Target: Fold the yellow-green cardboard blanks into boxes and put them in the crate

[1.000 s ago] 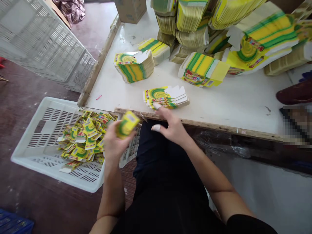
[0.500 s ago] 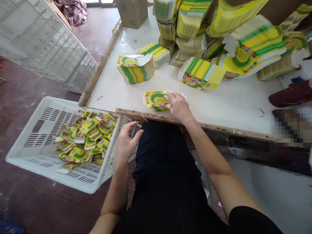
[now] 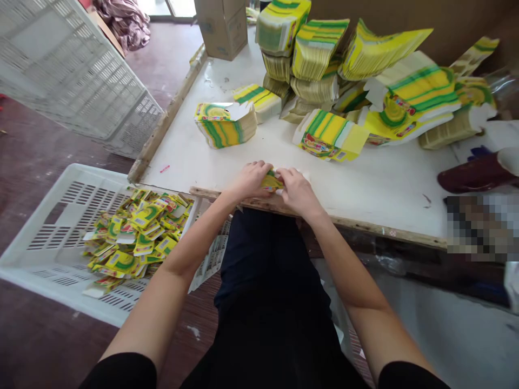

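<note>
Between my two hands, at the table's front edge, is a small yellow and green printed carton (image 3: 271,182). My left hand (image 3: 252,179) grips its left end, fingers curled over the top. On the right end, my right hand (image 3: 298,192) pinches it with thumb and fingers. Most of the carton is hidden behind my fingers. Just beyond my hands stand a stack of flat cartons (image 3: 229,129) on the left and a fanned bundle of flat cartons (image 3: 328,135) on the right.
A white plastic crate (image 3: 60,270) holding many cartons sits on the floor at left. Piled bundles of cartons (image 3: 312,56) fill the table's back. A brown cardboard box (image 3: 225,29) stands at the far left corner, a dark red mug (image 3: 470,173) at right. Wooden strips edge the table.
My left hand has come up from above the crate's edge onto the carton and taken hold of its left end. My right hand stays on the carton's right end.
</note>
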A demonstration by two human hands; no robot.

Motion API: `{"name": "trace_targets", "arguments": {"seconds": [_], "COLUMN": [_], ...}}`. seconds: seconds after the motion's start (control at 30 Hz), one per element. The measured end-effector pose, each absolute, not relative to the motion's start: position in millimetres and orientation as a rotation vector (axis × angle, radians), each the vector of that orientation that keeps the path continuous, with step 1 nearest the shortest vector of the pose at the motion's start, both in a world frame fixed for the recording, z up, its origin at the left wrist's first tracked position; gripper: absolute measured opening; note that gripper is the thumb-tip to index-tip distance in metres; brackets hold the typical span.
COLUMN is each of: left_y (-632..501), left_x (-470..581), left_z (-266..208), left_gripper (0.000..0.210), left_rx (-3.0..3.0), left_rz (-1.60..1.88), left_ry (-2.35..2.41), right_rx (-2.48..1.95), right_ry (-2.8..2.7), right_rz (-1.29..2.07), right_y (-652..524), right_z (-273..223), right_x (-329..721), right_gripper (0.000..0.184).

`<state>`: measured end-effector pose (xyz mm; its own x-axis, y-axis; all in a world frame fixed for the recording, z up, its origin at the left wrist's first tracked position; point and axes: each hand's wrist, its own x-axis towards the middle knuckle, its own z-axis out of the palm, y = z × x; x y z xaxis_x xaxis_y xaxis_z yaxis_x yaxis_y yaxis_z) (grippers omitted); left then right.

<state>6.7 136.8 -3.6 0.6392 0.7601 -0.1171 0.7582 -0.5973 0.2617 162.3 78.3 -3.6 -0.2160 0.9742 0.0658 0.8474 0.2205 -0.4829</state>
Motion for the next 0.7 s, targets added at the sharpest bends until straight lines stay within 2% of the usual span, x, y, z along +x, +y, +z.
{"name": "trace_targets", "arguments": {"seconds": [0.1,0.2,0.27,0.33,0.4,0.47,0.57,0.7], "left_y": [130,124,114,95,70,46,25,24], "left_x": [5,-3,-9,-13,-12,-7,4,12], "left_z": [-4,-4,-3,-2,-5,-10,-15,-6], "left_gripper": [0.066,0.09,0.106,0.11,0.104,0.098,0.079,0.052], "left_rx": [2.6,2.558,2.483,2.31,1.988,1.583,1.115,0.784], "left_rz": [0.026,0.169,0.43,0.811,1.192,1.409,1.443,1.504], "left_ry": [1.184,1.178,1.237,1.34,1.442,1.416,1.215,1.069], "right_rx": [-1.607,-1.59,-1.576,-1.529,-1.448,-1.346,-1.18,-1.106], "right_ry": [-2.035,-1.904,-1.797,-1.658,-1.515,-1.431,-1.462,-1.406], "right_rz": [0.61,0.714,0.8,0.882,0.924,0.961,1.113,1.216], "right_y": [68,68,70,67,57,43,21,-1], "right_z": [-9,-11,-8,-2,5,9,10,4], "right_x": [167,171,173,175,172,162,141,122], "right_gripper": [0.042,0.039,0.037,0.035,0.033,0.031,0.027,0.023]}}
